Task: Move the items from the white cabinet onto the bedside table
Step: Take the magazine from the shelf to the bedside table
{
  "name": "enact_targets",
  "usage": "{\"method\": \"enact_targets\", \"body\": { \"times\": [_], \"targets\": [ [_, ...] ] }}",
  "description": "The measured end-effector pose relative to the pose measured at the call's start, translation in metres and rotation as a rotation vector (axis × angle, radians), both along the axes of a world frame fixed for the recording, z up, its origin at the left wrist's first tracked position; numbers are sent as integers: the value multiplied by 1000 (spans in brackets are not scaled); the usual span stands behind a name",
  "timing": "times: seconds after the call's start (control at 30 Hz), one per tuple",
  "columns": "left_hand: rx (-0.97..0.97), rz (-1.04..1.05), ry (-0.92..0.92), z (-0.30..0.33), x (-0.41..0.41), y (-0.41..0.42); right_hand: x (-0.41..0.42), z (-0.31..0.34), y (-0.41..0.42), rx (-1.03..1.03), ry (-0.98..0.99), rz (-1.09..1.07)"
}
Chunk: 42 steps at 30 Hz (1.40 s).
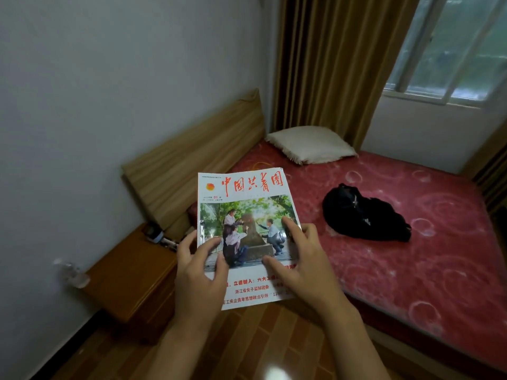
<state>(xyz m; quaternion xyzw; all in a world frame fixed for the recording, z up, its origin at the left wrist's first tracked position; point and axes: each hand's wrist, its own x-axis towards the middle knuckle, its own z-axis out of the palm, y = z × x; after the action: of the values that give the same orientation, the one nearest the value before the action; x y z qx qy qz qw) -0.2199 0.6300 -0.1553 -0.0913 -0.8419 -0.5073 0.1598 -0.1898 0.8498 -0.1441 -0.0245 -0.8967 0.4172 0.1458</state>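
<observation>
A magazine [247,209] with red Chinese lettering and a cover photo is held up in front of me. My left hand [199,272] grips its lower left edge, thumb on the cover. My right hand [299,264] grips its lower right edge, fingers spread over the cover. The wooden bedside table [129,272] stands below and to the left of the magazine, against the wall. The white cabinet is out of view.
A small dark device [155,233] lies at the table's back corner. A clear bottle [72,272] shows beside the table's left side. The bed [411,270] with a red mattress carries a black bag [362,215] and a pillow [310,144]. Wooden floor lies below.
</observation>
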Motion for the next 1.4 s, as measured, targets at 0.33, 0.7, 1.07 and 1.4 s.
{"method": "enact_targets", "body": {
  "times": [0.33, 0.7, 1.07, 1.4],
  "targets": [
    [17, 244, -22, -9, -60, -81, -113, -7, -84, 4, -28, 235],
    [19, 420, -75, -52, -173, -242, -251, -33, -249, 68, -88, 385],
    [35, 519, -266, -139, -243, -389, -359, -109, -407, 156, -313, 541],
    [0, 609, -502, -255, -264, -432, -415, -223, -462, 190, -554, 688]
  ]
}}
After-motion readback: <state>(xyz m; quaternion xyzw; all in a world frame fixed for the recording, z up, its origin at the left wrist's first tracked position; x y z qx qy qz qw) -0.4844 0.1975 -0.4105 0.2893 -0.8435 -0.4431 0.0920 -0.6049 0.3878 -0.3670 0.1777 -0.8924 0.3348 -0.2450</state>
